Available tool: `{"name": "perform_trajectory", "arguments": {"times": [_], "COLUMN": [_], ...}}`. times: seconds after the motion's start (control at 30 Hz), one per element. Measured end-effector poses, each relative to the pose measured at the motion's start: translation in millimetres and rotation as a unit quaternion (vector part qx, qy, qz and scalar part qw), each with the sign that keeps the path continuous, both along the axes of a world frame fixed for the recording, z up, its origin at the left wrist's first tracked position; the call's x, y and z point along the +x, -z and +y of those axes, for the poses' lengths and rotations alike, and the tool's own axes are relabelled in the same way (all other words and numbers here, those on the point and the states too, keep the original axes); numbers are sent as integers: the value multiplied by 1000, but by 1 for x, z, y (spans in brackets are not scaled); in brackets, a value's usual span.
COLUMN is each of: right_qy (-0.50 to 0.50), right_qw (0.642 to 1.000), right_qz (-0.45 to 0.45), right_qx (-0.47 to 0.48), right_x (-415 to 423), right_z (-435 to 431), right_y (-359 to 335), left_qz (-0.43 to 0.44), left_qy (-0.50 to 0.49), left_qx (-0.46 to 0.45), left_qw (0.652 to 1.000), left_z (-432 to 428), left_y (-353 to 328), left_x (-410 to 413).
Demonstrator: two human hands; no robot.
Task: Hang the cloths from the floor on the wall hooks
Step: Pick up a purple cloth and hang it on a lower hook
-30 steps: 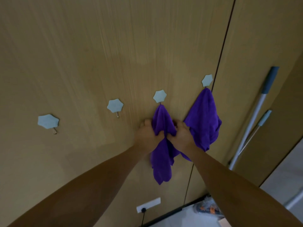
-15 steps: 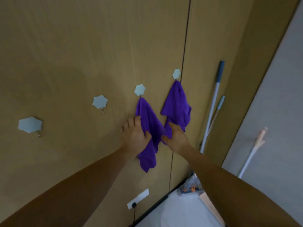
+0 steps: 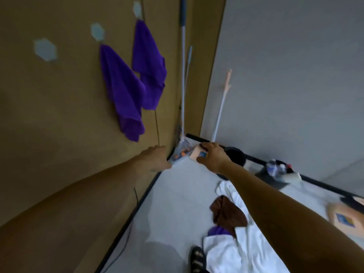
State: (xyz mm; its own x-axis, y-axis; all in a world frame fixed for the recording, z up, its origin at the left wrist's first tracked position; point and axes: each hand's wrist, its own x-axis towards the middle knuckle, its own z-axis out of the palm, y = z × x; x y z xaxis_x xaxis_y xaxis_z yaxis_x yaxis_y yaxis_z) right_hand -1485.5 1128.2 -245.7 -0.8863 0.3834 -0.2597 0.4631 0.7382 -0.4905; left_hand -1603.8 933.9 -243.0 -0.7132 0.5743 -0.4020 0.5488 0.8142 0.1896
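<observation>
Left hand [image 3: 155, 159] and right hand [image 3: 213, 157] hang loose and empty; the right forearm [image 3: 275, 203] half hides the cloths [image 3: 222, 251] at five o'clock.

Single head-worn wide-angle view, pitched steeply downward.
It looks from standing height towards the room corner, close alongside the wooden wall [image 3: 59, 119] filling its left half, with the floor [image 3: 169, 205] spreading below and to the right.
</observation>
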Motion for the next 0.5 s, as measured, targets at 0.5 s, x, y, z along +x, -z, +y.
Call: {"name": "perform_trajectory", "arguments": {"times": [0.5], "right_qy": [253], "right_qw": [952], "right_qz": [-114], "right_qx": [-126], "right_x": [344], "right_z": [74], "right_y": [131], "left_qz": [-164], "left_qy": [218], "left_qx": [-97], "left_qw": [957], "left_z": [161], "left_y": [143], "left_x": [258]}}
